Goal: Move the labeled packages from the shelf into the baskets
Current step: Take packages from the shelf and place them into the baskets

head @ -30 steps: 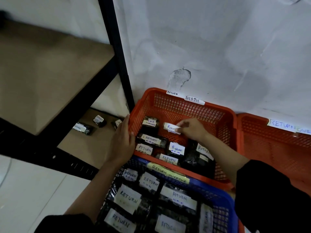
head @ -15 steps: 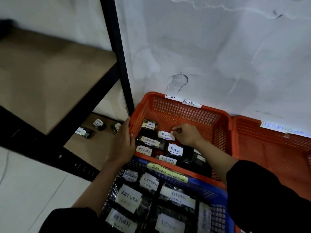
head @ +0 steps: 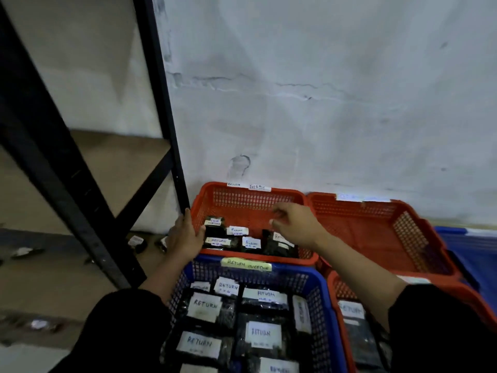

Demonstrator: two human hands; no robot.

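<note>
Against the wall stands an orange basket (head: 250, 187) holding several black packages with white "Return" labels, one of them (head: 237, 230) lying near its middle. My left hand (head: 185, 238) grips the basket's left rim. Above the basket's right part hovers my right hand (head: 293, 224), fingers loosely curled and holding nothing. Nearer to me, a blue basket (head: 321, 284) is packed with "RETURN" packages (head: 205, 305). A few small labelled packages (head: 137, 242) lie on the low shelf board (head: 67, 278) at the left.
A black shelf post (head: 166, 103) rises just left of the orange basket, and a diagonal shelf beam (head: 61, 189) crosses the left side. A second orange basket (head: 376, 208) sits at the right, a third (head: 336, 281) below it, and a blue one (head: 470, 238) at far right.
My right hand has let go of the labelled package in the orange basket and lifted up to the right. My left hand has stayed on the rim. The view has tilted upward.
</note>
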